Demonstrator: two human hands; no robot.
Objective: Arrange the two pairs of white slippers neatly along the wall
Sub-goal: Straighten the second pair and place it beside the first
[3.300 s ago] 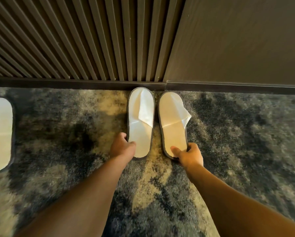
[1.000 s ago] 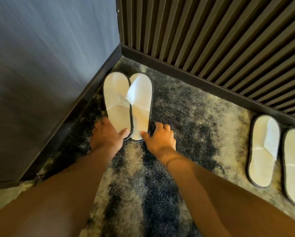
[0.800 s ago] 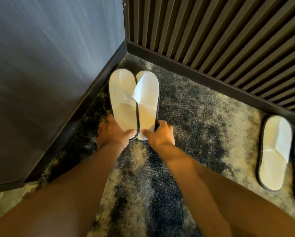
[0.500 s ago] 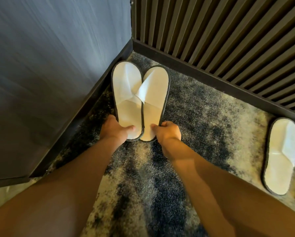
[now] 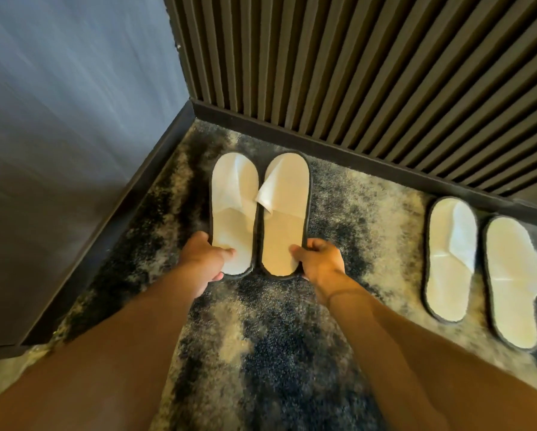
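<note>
Two white slippers with dark rims lie side by side on the carpet, toes toward the slatted wall (image 5: 369, 73). My left hand (image 5: 203, 262) grips the heel of the left slipper (image 5: 234, 209), thumb on its insole. My right hand (image 5: 318, 262) grips the heel of the right slipper (image 5: 285, 213), whose upper flap sticks out toward its neighbour. Further right, a second pair rests on the carpet near the same wall: one slipper (image 5: 450, 259) and another (image 5: 513, 284), partly cut by the frame edge.
A smooth grey wall (image 5: 58, 135) with a dark baseboard meets the slatted wall in a corner just left of the held pair. The mottled dark and cream carpet (image 5: 261, 337) covers the floor between the two pairs and toward me.
Both hands have closed on the heels of the corner pair and shifted it away from the grey wall, turning the toes toward the slatted wall. The slippers now lie parallel with a small gap.
</note>
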